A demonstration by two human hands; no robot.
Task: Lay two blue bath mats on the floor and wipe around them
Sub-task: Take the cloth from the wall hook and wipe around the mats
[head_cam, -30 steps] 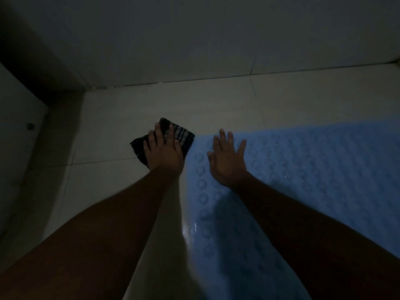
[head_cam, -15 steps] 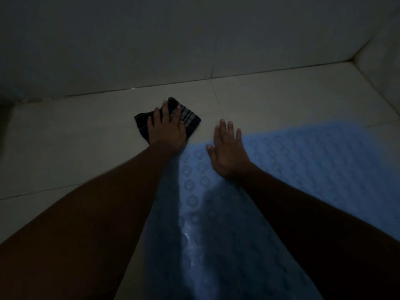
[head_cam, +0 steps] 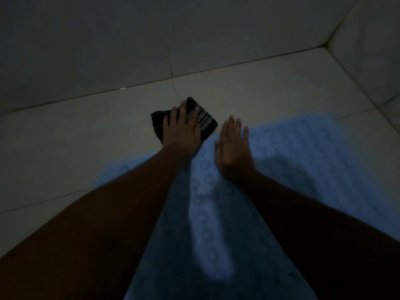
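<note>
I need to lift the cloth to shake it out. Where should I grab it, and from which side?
Pinch the left corner of the cloth, which pokes out past the left hand onto bare floor. Come in low from the left: it lies flat, so fingers must slide under an edge, and its right side sits close to the mat.

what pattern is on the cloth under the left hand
Dark cloth with pale plaid stripes, seen in the head view under the left hand.

One mat [head_cam: 303, 161], one cloth [head_cam: 205, 121], two hands [head_cam: 181, 132] [head_cam: 233, 151]
</note>
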